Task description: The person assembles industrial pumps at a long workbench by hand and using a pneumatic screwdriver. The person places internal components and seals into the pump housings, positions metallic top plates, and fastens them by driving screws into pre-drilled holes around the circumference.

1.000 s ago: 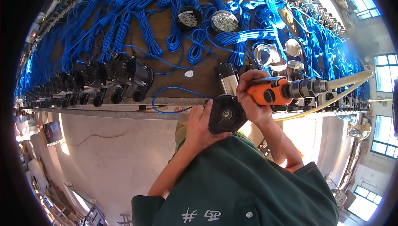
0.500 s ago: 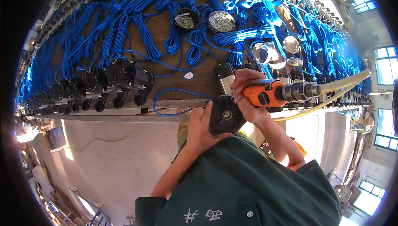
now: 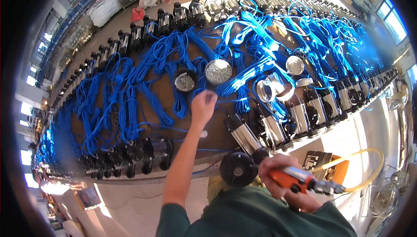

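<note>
My right hand (image 3: 277, 177) is wrapped round an orange air-powered driver (image 3: 292, 178) with a hose fitting at its rear. Beside that hand, a pump with a silver cylinder (image 3: 244, 135) lies at the table's near edge, its round black end (image 3: 238, 170) facing me. My left hand (image 3: 203, 108) is stretched over the table, its fingers drawn together; whatever they hold, if anything, is hidden. It is nearest to two bowls of small metal pieces, a dark bowl (image 3: 194, 79) and a second bowl (image 3: 207, 78).
Bundles of blue cable (image 3: 156, 61) cover much of the table. Silver pumps (image 3: 302, 116) stand along the near right edge, with black-ended pumps (image 3: 156, 152) at left and another row at the far edge. A yellowish hose (image 3: 369, 151) loops at right. Shiny round metal parts (image 3: 295, 65) lie beyond.
My left hand has left the pump's black end and reached forward to near the bowls. The driver in my right hand has moved lower and tilted. The view has shifted to show more of the table.
</note>
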Demonstrator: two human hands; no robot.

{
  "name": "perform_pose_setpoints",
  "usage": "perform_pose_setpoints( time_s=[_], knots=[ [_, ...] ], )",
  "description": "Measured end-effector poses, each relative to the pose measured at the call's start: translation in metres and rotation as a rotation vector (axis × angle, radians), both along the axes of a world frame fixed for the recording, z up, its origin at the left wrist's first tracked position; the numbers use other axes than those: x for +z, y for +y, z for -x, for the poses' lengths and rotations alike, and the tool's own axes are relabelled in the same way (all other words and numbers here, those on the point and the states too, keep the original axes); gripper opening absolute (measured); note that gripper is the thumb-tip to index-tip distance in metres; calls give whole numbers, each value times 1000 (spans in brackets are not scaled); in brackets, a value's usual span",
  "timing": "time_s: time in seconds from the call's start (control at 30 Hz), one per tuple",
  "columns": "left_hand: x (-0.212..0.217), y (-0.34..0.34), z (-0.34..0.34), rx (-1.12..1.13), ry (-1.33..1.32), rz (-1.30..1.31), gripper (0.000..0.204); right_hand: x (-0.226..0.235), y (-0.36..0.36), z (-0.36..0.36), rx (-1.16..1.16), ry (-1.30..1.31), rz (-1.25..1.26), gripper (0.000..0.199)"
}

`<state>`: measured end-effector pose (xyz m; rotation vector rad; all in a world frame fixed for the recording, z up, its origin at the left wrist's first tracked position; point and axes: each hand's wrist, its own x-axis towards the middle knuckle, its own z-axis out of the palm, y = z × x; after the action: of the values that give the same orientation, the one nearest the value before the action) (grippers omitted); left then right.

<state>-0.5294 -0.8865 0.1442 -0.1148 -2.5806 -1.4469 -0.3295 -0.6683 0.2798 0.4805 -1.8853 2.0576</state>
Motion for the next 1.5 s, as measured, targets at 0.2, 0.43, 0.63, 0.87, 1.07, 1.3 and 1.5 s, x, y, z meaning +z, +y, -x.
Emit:
perform_pose_setpoints(
  time_s=[0.2, 0.43, 0.63, 0.87, 1.07, 1.3, 1.5],
  knots=[
    [-81, 38, 168, -152, -121, 974, 21, -6, 44, -31, -117, -199, 75, 39],
    [-85, 18, 180, -104, -239, 563, 20, -21, 64, -36, -216, -108, 361, 37],
    [5, 11, 81, -135, -627, -1024, 15, 8, 51, -14, -188, -53, 468, 38],
    [117, 17, -174, -60, -605, -1068, 20, 44, 9, -3, 79, 44, 610, 38],
    [112, 20, -262, 37, -751, -1601, 17, 47, -22, -15, 249, -85, 609, 40],
    [104, 18, -288, -50, -727, -1755, 19, 39, -35, -29, 298, -180, 576, 37],
    [96, 19, -299, -25, -715, -1706, 20, 29, -32, -35, 373, -124, 498, 35]
  ],
)
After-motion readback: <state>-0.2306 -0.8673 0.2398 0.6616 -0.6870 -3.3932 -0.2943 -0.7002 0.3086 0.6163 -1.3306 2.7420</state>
